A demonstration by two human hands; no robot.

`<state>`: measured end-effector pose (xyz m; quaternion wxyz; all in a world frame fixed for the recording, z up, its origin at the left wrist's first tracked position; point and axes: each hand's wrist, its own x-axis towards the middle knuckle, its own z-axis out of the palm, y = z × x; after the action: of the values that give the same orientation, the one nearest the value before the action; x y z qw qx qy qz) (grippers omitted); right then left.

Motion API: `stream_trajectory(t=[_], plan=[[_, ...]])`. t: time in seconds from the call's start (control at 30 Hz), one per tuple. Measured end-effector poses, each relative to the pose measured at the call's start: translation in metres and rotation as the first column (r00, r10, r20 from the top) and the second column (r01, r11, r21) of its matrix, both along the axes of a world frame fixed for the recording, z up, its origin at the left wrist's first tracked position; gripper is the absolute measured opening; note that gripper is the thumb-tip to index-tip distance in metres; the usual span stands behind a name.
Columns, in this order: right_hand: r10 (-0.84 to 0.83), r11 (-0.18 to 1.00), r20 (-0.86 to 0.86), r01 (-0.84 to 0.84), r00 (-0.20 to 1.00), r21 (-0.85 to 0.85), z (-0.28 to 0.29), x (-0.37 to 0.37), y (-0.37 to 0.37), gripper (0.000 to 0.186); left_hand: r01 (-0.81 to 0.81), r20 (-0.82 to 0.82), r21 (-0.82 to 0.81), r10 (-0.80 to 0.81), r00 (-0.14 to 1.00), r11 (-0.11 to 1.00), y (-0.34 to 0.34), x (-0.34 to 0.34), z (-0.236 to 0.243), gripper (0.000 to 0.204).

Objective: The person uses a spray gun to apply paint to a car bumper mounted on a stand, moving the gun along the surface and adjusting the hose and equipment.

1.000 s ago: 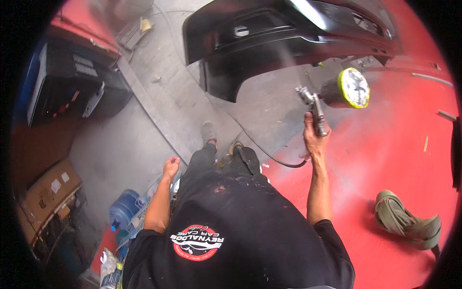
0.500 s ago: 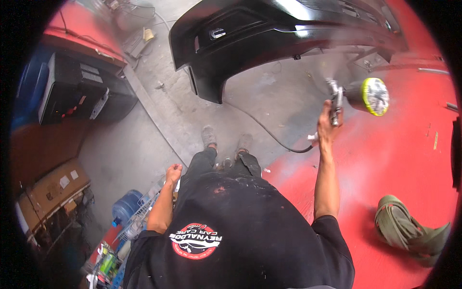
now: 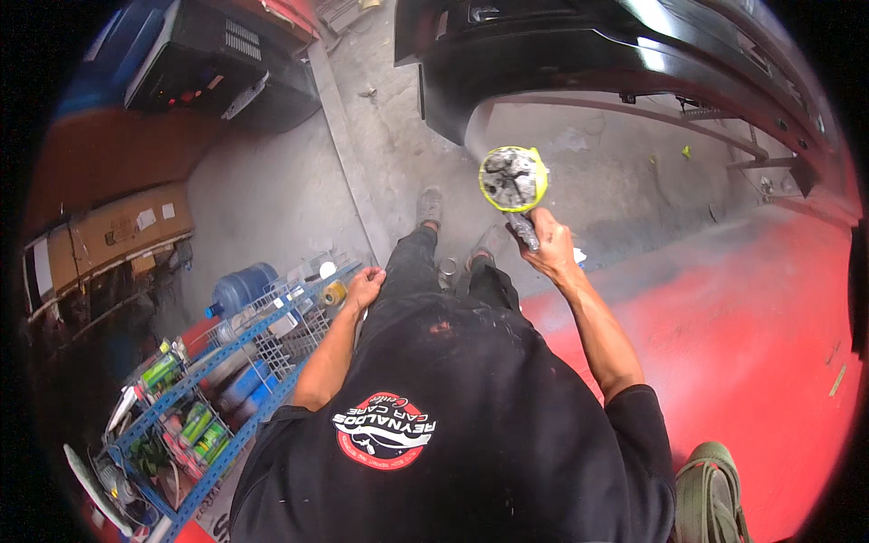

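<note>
My right hand (image 3: 552,242) grips a metal spray gun (image 3: 521,226) with a yellow-rimmed, paint-stained cup (image 3: 509,176) on it, held over the concrete floor just below a glossy black car bumper (image 3: 543,63). A pale haze hangs by the gun, whose nozzle is hidden by the cup. My left hand (image 3: 367,287) is beside my left thigh with its fingers curled closed; whether anything is inside them I cannot make out.
A blue metal rack (image 3: 204,394) with wire baskets stands at left beside a blue water jug (image 3: 244,290). Cardboard (image 3: 136,220) and a black machine (image 3: 208,63) lie beyond. Right are a red surface (image 3: 742,344) and olive straps (image 3: 711,502). A metal beam (image 3: 344,149) crosses the floor.
My right hand has moved left and turned, bringing the cup's top across in front of the gun. The view has shifted, so more of the rack shows and the bumper sits farther up and right.
</note>
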<state>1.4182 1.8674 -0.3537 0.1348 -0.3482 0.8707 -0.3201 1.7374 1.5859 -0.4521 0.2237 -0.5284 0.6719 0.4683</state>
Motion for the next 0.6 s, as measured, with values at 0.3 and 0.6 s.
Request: stream_trajectory(t=[0.3,0.6], plan=[[-0.072,0.996,0.106,0.078,0.992,-0.053,0.017,0.044,-0.022,0.024,0.262,0.096,0.038,-0.264,0.96,0.964,0.007,-0.02,0.025,0.071],[-0.328,0.937,0.037,0.321,0.944,0.136,-0.01,0.096,-0.084,0.03,0.648,0.426,0.397,-0.756,0.498,0.65,0.03,-0.093,0.006,0.108]])
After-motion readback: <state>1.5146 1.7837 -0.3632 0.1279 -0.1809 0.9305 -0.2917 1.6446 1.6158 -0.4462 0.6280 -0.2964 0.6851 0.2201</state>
